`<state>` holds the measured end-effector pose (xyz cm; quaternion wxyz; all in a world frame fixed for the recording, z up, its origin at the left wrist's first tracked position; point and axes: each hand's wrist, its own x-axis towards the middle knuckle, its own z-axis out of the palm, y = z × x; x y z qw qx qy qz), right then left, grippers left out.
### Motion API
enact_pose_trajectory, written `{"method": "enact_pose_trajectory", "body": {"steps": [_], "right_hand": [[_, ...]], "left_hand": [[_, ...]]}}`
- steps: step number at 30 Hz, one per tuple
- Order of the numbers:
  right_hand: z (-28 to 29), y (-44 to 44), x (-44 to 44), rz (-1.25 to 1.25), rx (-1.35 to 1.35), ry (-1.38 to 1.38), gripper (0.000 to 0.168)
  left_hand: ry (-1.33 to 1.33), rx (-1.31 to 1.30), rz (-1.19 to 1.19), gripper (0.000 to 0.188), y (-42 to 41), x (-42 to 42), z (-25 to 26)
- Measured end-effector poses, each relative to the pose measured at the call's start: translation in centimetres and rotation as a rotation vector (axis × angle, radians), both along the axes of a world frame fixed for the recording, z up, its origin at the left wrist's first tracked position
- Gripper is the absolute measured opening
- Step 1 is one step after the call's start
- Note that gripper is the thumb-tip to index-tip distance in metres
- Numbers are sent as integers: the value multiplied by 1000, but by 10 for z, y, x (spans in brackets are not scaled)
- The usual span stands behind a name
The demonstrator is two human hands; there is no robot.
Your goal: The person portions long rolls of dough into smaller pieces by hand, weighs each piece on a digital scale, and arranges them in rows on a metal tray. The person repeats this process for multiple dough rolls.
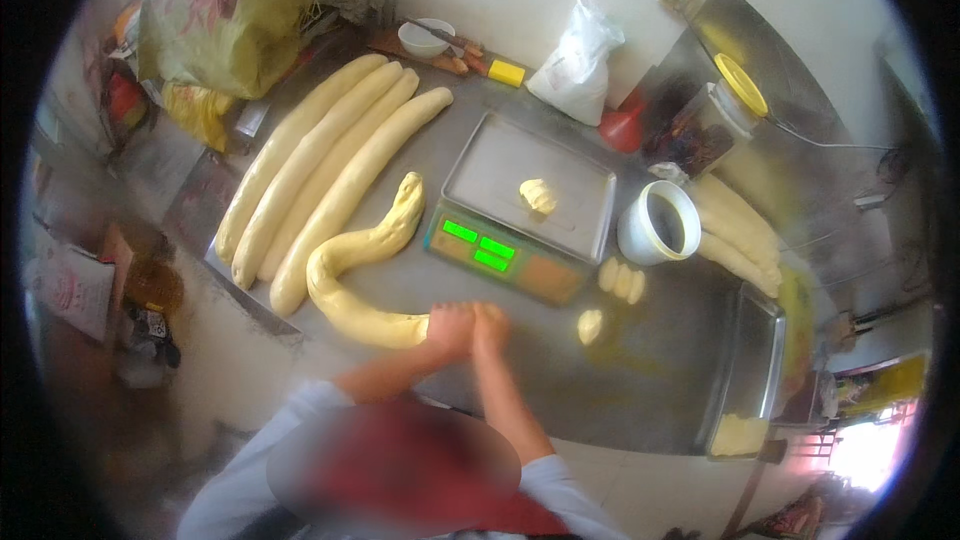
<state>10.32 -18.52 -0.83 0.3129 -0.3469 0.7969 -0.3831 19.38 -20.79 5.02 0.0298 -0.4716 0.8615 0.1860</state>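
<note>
My left hand (450,330) is closed around the near end of a thick, curved rope of pale yellow dough (360,240). Right against it is my right hand (492,324), fingers curled; whether dough sits inside them is hidden. The rope bends in an S over the metal worktable (555,375). Beyond the hands stands a digital scale (517,255) with lit green displays. On its metal pan (487,157) rests one lump of dough (538,196). A small dough piece (590,326) lies right of my hands, near several little pieces side by side (622,280).
Several long dough logs (360,195) lie at the left. Right of the scale are a white tub (660,225) and more dough logs (739,232). A metal tray (742,367) holds dough at the far right. A white bowl (426,37) and a plastic bag (576,67) stand at the back.
</note>
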Motion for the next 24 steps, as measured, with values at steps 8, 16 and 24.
{"method": "enact_pose_trajectory", "body": {"steps": [8,16,24], "right_hand": [[29,-14,-25,51,301,19,35],[123,-42,-57,87,-12,-100,32],[118,-155,-119,287,-254,982,43]], "left_hand": [[-122,-182,-11,21,-5,-22,-25],[-147,-110,126,29,-32,-2,-42],[14,-211,-52,65,3,10,-15]]}}
